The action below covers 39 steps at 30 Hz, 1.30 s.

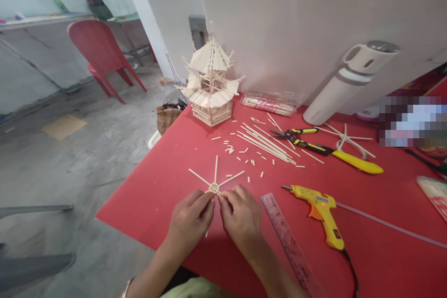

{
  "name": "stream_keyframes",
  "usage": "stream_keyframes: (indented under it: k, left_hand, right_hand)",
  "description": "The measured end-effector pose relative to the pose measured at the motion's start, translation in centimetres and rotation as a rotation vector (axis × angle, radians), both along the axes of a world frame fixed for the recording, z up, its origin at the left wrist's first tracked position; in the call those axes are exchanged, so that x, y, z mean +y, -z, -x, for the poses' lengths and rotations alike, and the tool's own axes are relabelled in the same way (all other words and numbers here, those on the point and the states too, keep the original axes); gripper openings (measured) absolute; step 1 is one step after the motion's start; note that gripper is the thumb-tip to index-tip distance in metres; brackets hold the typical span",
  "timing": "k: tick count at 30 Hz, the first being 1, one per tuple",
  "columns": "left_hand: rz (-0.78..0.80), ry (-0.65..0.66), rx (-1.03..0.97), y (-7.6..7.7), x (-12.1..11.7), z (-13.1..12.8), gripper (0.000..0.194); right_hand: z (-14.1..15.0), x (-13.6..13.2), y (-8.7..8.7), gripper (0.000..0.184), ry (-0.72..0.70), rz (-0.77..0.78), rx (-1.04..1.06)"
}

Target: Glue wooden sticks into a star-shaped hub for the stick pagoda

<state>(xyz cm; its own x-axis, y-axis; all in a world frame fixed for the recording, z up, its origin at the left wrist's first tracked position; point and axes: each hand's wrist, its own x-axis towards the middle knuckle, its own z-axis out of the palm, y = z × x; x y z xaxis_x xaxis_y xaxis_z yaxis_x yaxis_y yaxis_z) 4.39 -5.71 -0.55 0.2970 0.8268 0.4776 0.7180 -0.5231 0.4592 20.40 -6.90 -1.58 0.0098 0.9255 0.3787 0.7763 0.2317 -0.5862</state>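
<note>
A small star of thin wooden sticks (215, 179) lies on the red table (157, 186), its spokes joined at a little hub. My left hand (190, 219) and my right hand (240, 214) meet at the near side of that hub, fingers pinched together on the star's lower sticks. Both hands rest on the table. A short stick end shows below my left hand.
A stick-built pagoda model (210, 86) stands at the table's far edge. Loose sticks (268, 144), cut bits, yellow-handled cutters (331, 151), a second stick star (345, 138), a yellow glue gun (323, 212), a clear ruler (289, 242) and a white bottle (349, 81) lie to the right. A red chair (101, 53) stands on the floor.
</note>
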Motion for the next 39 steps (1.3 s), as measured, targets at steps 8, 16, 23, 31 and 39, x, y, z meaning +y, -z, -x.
stream_keyframes:
  k: [8,16,23,31,39]
  left_hand:
    - [0.008,-0.002,0.002,0.12,-0.06,0.1,0.013]
    - [-0.002,0.002,-0.003,-0.1,-0.06,-0.11,0.013]
    - [-0.001,0.003,-0.005,-0.08,-0.05,-0.07,0.013]
    - [-0.02,0.007,-0.005,-0.23,-0.04,-0.08,0.012]
    - [-0.007,-0.003,-0.003,-0.13,-0.08,-0.1,0.013]
  right_hand:
    - [0.03,-0.03,0.36,0.022,0.005,0.019,-0.008]
    - [0.07,-0.05,0.23,0.023,0.007,0.011,0.012]
    - [-0.03,-0.03,0.33,0.022,-0.003,0.024,0.004]
    - [-0.07,-0.05,0.21,0.023,0.001,0.001,-0.003]
    - [-0.16,0.06,0.2,0.022,0.023,-0.039,0.01]
